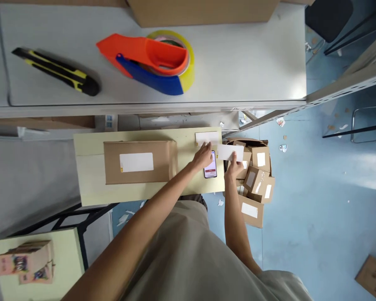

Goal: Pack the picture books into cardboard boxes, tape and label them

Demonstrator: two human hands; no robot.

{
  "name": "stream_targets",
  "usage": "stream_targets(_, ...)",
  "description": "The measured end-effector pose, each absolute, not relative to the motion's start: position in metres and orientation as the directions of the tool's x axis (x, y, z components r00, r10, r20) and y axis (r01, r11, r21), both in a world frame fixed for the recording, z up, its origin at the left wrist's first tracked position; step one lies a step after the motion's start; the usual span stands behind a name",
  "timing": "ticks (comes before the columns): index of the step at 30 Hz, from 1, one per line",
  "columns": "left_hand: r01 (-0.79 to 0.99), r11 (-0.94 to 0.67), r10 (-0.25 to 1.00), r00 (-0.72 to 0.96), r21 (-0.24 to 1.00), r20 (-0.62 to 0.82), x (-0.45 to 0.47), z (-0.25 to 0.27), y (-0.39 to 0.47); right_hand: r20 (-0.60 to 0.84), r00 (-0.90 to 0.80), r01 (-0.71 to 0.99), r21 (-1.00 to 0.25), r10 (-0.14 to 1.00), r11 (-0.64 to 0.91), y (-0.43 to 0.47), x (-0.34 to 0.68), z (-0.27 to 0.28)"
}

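My right hand [234, 167] pinches a white label [228, 152] with a small yellow mark at its lower left corner, thumb on top. The label is held above the right end of the pale yellow table [188, 190]. My left hand [203, 156] has its fingers curled, fingertips at the lower edge of a second white label or stack of labels [205, 137]. Whether it grips anything is hidden. A phone [210, 170] with a lit screen lies just below and right of that hand. Left of it rests a closed cardboard box [138, 175] bearing a white label.
A large carton [268, 161] full of small labelled boxes stands against the table's right end. On the grey shelf [244, 62] lie a box cutter [56, 71] and an orange-and-blue tape dispenser [150, 58]. A side table [65, 259] holds printed packages [28, 259]. Paper scraps litter the blue floor.
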State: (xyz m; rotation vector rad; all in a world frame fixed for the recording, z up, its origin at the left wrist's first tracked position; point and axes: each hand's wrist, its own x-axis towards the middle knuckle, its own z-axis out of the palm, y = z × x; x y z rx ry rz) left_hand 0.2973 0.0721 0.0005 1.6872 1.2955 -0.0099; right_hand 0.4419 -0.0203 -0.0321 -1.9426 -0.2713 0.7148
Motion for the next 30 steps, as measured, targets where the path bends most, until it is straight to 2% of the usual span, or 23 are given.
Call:
stream_targets(2,0.642,0.217,0.743,0.380,0.735,-0.551,0.273,0.015,0.041,-0.384,0.788,-0.176,-0.889,0.480,-0.422,-0.026,0.424,-0.012)
stream_targets(5,0.325,0.481,0.711,0.398,0.814,-0.579,0.229,0.044,0.004,-0.406,0.740,-0.243,-0.905,0.537,-0.350,-0.034,0.392,0.021)
stream_targets(8,0.112,0.579,0.705,0.430,0.808,-0.564,0.184,0.079,-0.014,-0.392,0.703,-0.260,-0.918,0.593,-0.299,-0.039,0.359,0.055)
stream_targets(15,0.035,0.557,0.768,0.357,0.829,-0.531,0.098,0.144,-0.032,-0.271,0.636,-0.147,-0.962,0.722,-0.232,-0.049,0.283,0.122)
stream_targets(23,-0.084,0.478,0.835,0.352,0.875,-0.422,0.010,0.172,-0.046,-0.176,0.633,-0.012,-0.976,0.754,-0.218,-0.055,0.187,0.162)
stream_targets(30,-0.221,0.417,0.875,0.359,0.882,-0.324,-0.062,0.182,-0.050,-0.165,0.654,0.006,-0.975,0.738,-0.223,-0.055,0.101,0.185)
